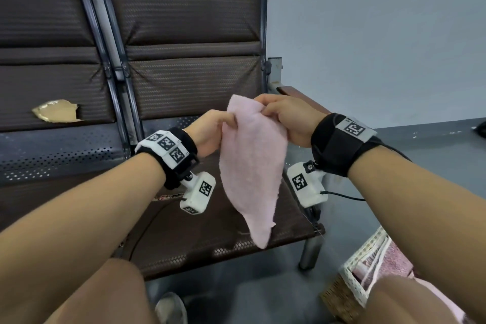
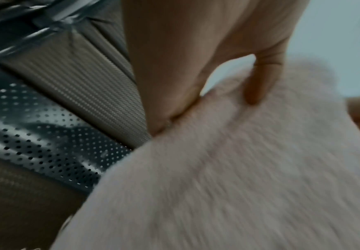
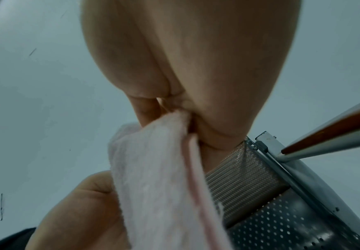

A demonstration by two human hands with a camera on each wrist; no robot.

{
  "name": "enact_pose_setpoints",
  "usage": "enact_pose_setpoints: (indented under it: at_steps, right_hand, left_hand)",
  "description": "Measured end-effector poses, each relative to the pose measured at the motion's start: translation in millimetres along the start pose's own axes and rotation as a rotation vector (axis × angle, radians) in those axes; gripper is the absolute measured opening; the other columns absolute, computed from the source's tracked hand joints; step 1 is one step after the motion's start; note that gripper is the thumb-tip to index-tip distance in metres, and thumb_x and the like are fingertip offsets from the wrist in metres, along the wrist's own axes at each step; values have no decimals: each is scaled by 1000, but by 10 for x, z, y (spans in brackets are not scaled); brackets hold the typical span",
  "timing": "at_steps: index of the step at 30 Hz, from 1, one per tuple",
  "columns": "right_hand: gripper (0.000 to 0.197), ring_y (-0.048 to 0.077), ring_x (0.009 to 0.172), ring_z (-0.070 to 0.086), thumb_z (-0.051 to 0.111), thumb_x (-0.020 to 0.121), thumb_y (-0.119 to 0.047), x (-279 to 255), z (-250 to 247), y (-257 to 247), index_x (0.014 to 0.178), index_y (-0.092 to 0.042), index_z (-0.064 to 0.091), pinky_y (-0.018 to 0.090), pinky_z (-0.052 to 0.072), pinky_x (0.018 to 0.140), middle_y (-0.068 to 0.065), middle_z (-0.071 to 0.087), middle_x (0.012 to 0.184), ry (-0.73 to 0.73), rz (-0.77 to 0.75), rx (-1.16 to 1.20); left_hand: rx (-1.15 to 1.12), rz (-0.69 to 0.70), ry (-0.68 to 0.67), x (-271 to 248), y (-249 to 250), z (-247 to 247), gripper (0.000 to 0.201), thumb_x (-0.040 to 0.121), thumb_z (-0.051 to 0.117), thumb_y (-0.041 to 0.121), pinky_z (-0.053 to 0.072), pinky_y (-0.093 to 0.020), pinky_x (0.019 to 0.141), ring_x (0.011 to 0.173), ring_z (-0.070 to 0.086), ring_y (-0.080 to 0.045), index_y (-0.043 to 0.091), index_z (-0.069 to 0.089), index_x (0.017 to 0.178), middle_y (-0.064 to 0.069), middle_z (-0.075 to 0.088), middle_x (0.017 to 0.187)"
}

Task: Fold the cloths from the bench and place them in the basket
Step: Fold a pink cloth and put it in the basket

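A pale pink fluffy cloth (image 1: 251, 163) hangs in the air above the brown bench seat (image 1: 200, 239), narrowing to a point at the bottom. My left hand (image 1: 210, 134) pinches its upper left edge, thumb pressed into the pile (image 2: 258, 81). My right hand (image 1: 286, 118) grips the top right corner, fingers curled round the cloth (image 3: 153, 169). Both hands sit close together at the top of the cloth. The basket (image 1: 352, 284), woven with a white lining, stands on the floor at the lower right and holds pink cloth (image 1: 394, 258).
The bench has padded brown backs (image 1: 189, 34) and a perforated metal strip (image 1: 52, 150). The left backrest has a torn patch (image 1: 56, 110). A wooden armrest (image 1: 302, 98) is just behind my right hand. Grey floor lies to the right; my knees fill the bottom.
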State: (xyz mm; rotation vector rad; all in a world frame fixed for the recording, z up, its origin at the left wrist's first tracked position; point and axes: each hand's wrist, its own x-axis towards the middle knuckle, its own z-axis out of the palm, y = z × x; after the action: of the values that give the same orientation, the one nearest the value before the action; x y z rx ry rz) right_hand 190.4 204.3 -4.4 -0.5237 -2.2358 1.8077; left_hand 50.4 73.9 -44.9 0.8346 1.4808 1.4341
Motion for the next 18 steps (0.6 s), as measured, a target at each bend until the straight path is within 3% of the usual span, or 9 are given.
enact_pose_setpoints:
  at_steps: [3, 5, 7, 9, 12, 15, 18]
  right_hand:
    - [30, 20, 82, 59, 44, 89, -6, 107, -126, 88, 80, -18, 69, 27, 49, 66, 3, 65, 85, 131, 37, -85]
    - [28, 20, 86, 65, 52, 96, -36, 203, -229, 181, 85, -20, 71, 31, 53, 74, -1, 70, 90, 186, 55, -271]
    - [46, 18, 82, 67, 54, 89, -62, 319, -327, 279, 88, -19, 70, 32, 53, 72, -1, 70, 90, 225, 29, -560]
    - [39, 18, 72, 61, 63, 84, -57, 431, -395, 350, 77, -18, 64, 29, 45, 59, -2, 64, 79, 256, 11, -785]
    - [22, 23, 71, 58, 65, 84, -32, 611, -486, 354, 69, -17, 61, 24, 37, 52, 0, 59, 71, 321, 24, -832]
    - [17, 24, 78, 57, 61, 89, -32, 749, -526, 273, 76, -21, 61, 24, 39, 57, 0, 61, 80, 523, -78, -705]
    - [17, 21, 82, 54, 58, 91, -39, 806, -499, 264, 90, -22, 55, 29, 40, 69, -1, 62, 90, 611, -207, -618]
  left_hand:
    - [-21, -3, 20, 79, 23, -111, 43, 86, 62, 10, 53, -37, 92, 113, 66, -27, 3, 63, 128, -14, 68, 125]
    - [-16, 44, 110, 208, 18, -191, 40, 89, 66, 6, 53, -37, 96, 112, 66, -26, 2, 61, 129, -13, 68, 124]
    - [31, 84, 227, 356, 10, -240, 27, 87, 71, 6, 55, -33, 90, 101, 67, -23, 4, 65, 114, -11, 70, 111]
    - [102, 134, 315, 484, 32, -271, 12, 87, 72, 5, 55, -33, 83, 93, 66, -22, 11, 66, 96, -8, 69, 99]
    - [223, 268, 439, 660, 119, -317, 11, 88, 70, 7, 55, -39, 86, 92, 65, -22, 10, 71, 99, -11, 70, 99]
    - [253, 369, 594, 751, 220, -353, 12, 84, 74, 19, 59, -42, 88, 93, 71, -21, 16, 74, 96, -7, 75, 100]
    - [186, 431, 629, 754, 254, -384, 8, 79, 74, 22, 60, -39, 83, 93, 72, -19, 25, 72, 87, -4, 76, 94]
